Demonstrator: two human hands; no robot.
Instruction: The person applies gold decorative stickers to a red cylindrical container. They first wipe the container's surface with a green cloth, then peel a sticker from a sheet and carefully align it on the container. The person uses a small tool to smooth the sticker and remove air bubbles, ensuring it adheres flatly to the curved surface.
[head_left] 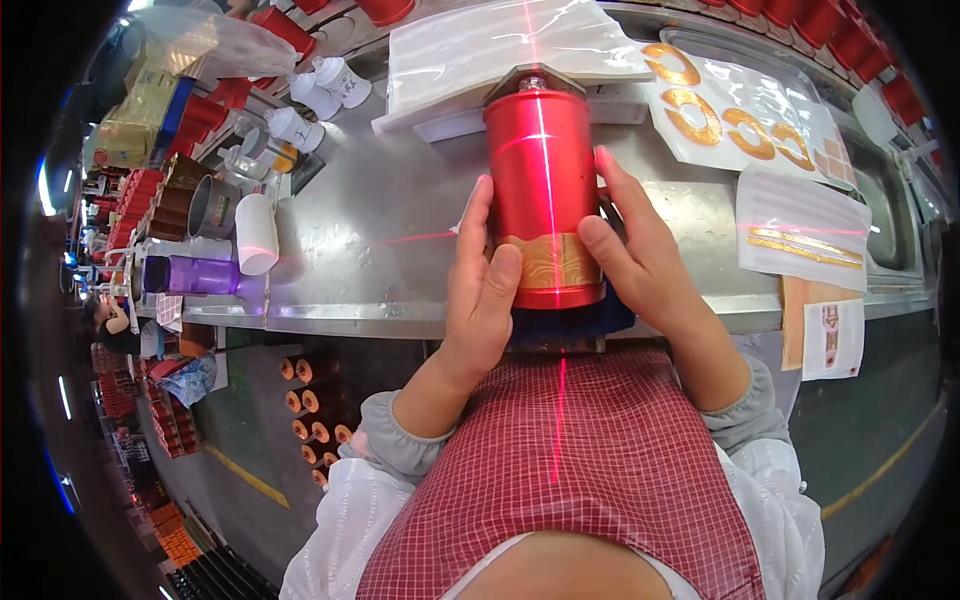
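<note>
A shiny red cylinder [540, 165] lies on its side at the bench's front, its length pointing away from me. Around its near end runs a gold patterned band [553, 262]. My left hand [478, 300] is against its left side, the thumb resting at the band's edge. Along the right side lie the fingers of my right hand [645, 262], with that thumb by the band's right part. Both hands hold the cylinder between them. Under its near end is a dark blue cloth [590, 325]. A dark angular piece [535, 75] stands at the far end. A red laser line crosses the cylinder lengthwise.
White sheets [500, 45] cover the back of the metal bench [370, 220]. At right are sheets with gold curved decals [690, 115] and gold strips [805, 247], beside a sink [885, 200]. White bottles [342, 82], a paper roll [257, 235] and a purple bottle [205, 275] stand left.
</note>
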